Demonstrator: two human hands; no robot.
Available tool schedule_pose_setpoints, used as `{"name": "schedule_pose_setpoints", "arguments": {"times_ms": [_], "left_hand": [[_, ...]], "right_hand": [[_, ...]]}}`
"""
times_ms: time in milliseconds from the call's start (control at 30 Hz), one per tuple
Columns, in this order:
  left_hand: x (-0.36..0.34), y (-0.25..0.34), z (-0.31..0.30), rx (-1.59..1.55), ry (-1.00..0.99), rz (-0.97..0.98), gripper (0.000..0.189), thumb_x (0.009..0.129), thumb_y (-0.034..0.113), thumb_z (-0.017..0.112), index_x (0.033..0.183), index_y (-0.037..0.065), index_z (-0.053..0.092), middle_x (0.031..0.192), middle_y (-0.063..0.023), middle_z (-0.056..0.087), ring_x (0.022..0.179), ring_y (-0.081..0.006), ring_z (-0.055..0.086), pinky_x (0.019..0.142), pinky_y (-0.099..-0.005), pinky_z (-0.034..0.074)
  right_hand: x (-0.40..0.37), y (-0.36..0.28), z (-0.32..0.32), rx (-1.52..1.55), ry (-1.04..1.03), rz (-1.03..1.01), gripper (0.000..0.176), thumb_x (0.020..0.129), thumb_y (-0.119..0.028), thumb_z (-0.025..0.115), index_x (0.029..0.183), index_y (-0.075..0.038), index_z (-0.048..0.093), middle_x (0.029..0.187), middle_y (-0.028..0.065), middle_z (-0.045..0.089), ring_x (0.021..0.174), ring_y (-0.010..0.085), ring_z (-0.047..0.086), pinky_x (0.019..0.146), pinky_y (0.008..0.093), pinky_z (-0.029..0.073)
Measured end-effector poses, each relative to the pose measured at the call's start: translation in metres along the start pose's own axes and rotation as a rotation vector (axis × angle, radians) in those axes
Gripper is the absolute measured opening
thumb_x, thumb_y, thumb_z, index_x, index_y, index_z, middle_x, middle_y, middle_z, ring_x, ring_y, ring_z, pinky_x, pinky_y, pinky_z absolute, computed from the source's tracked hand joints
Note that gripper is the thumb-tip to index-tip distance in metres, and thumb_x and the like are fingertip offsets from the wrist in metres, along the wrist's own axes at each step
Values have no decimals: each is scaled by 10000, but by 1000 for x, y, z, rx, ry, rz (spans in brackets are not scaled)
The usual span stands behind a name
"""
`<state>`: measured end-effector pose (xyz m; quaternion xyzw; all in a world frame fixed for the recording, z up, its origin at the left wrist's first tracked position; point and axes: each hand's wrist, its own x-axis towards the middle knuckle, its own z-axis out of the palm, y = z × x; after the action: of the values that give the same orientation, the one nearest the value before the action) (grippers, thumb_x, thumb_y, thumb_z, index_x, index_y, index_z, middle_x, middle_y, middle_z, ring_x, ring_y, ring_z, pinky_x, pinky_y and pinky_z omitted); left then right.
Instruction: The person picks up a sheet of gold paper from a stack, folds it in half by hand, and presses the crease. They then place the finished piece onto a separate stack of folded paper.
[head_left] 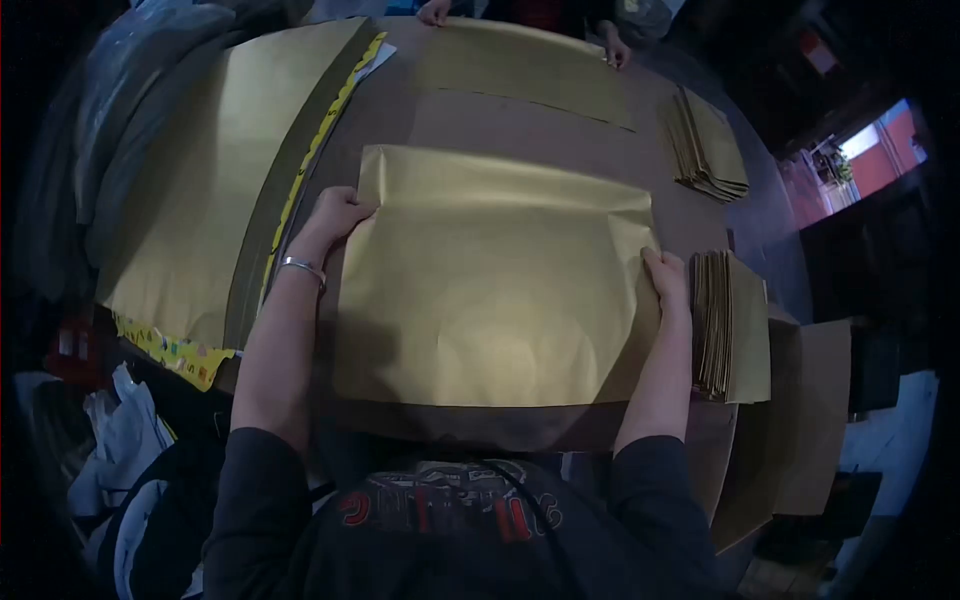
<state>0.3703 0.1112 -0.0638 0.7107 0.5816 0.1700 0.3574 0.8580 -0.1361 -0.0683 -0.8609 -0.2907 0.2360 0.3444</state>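
1 left hand (342, 212) and 1 right hand (668, 275), both closed, gripped a gold sheet (500, 290) over the counter (470, 128); it looked unfinished, while 1 near stack (748, 330) and 1 far stack (712, 145) appeared folded and done.

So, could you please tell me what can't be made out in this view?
All in the head view:
- Right hand's fingertips: hidden by the gold sheet.
- Tabletop under that sheet: covered by it.
- Co-worker's head: cut off by the top edge.
- Number of folded pieces in the near stack: edges too fine and tightly packed to count.
- Wording on the shirt: blurred and creased.
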Motion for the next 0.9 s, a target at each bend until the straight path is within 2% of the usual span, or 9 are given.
{"name": "schedule_pose_setpoints", "arguments": {"times_ms": [167, 233, 267, 300, 400, 533, 600, 733, 900], "left_hand": [[13, -12, 10, -377, 63, -82, 288, 809, 258, 744, 755, -11, 656, 698, -63, 637, 617, -123, 580, 559, -304, 465], [18, -10, 15, -413, 86, -78, 307, 829, 278, 726, 729, -2, 651, 676, -56, 626, 608, -116, 571, 556, -309, 463], [23, -14, 15, -225, 132, -58, 327, 832, 298, 719, 725, -4, 653, 680, -65, 632, 608, -124, 577, 562, -319, 466], [26, -16, 15, -37, 179, -37, 348, 835, 317, 712, 720, -6, 656, 684, -75, 638, 607, -132, 583, 569, -329, 470], [29, -11, 14, -136, 87, -68, 391, 824, 349, 709, 712, -22, 651, 703, -103, 653, 612, -161, 600, 585, -355, 471], [53, -17, 13, 0, 216, 47, 394, 813, 363, 711, 773, -26, 673, 736, -128, 678, 693, -186, 642, 652, -364, 491], [52, -10, 13, -180, 171, -79, 407, 810, 385, 712, 817, -22, 688, 774, -142, 690, 737, -213, 663, 688, -373, 500], [51, 0, 17, -35, 265, -44, 372, 835, 364, 703, 807, -7, 686, 707, -108, 660, 696, -184, 632, 669, -353, 495], [34, -8, 9, -143, 89, 38, 370, 821, 334, 726, 944, -11, 675, 796, -85, 672, 827, -158, 643, 753, -332, 512]], "right_hand": [[18, 13, 2, -17, 62, -48, 422, 886, -382, 619, 738, 13, 622, 646, 54, 568, 617, 153, 524, 600, 352, 440], [31, 19, 6, -128, 59, -26, 464, 897, -400, 592, 801, 51, 646, 714, 130, 630, 698, 193, 597, 657, 382, 466], [43, 32, 15, -292, 186, -109, 538, 899, -457, 517, 916, 57, 674, 891, 247, 675, 881, 368, 665, 793, 433, 488], [31, 21, 11, -287, 188, -96, 538, 899, -457, 517, 916, 57, 674, 891, 247, 675, 881, 368, 665, 793, 433, 488], [1, -19, 4, -238, 78, 49, 560, 902, -470, 488, 1004, 48, 675, 1030, 276, 652, 1015, 413, 622, 890, 453, 468], [33, 7, 14, -418, 123, -43, 590, 885, -507, 523, 1081, 33, 661, 1085, 252, 651, 1068, 372, 620, 880, 429, 481], [22, -4, 4, -341, 3, 55, 613, 851, -527, 579, 1059, 43, 662, 1022, 243, 671, 1025, 347, 645, 843, 422, 490], [15, 10, -8, -27, -182, 0, 287, 834, -295, 686, 904, -17, 665, 790, 41, 636, 685, 121, 574, 618, 313, 466], [27, 13, -4, -232, -135, -50, 261, 851, -298, 671, 878, -39, 657, 733, 18, 597, 674, 99, 529, 609, 287, 434]]}}
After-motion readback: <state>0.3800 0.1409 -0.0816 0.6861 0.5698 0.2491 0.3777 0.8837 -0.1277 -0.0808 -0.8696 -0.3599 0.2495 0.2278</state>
